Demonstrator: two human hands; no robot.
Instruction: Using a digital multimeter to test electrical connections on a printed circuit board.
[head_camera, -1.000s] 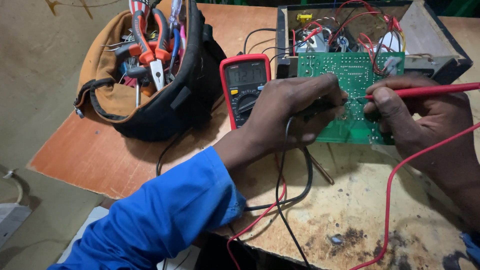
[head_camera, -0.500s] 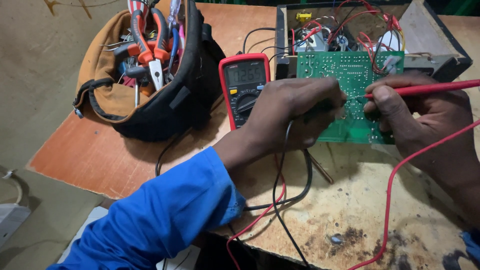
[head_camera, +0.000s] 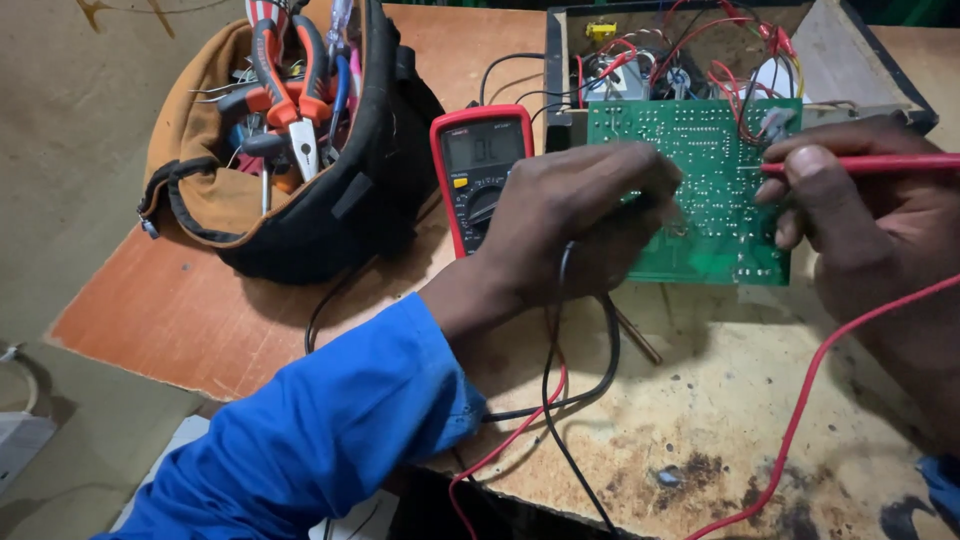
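A green circuit board (head_camera: 715, 190) lies solder side up in front of an open black device case (head_camera: 720, 50) full of red and black wires. My left hand (head_camera: 580, 215) is closed around a black test probe whose tip rests on the board's left part. My right hand (head_camera: 860, 215) pinches a red test probe (head_camera: 870, 163) with its tip on the board's right part. A red multimeter (head_camera: 478, 170) lies just left of my left hand, screen lit.
A brown and black tool bag (head_camera: 290, 150) holding pliers and screwdrivers stands at the left of the worn wooden table (head_camera: 700, 400). Red and black probe leads (head_camera: 560, 400) trail across the table toward me. The table's left edge drops to the floor.
My left hand has shifted slightly on the board with the black probe. The red probe has stayed almost in place.
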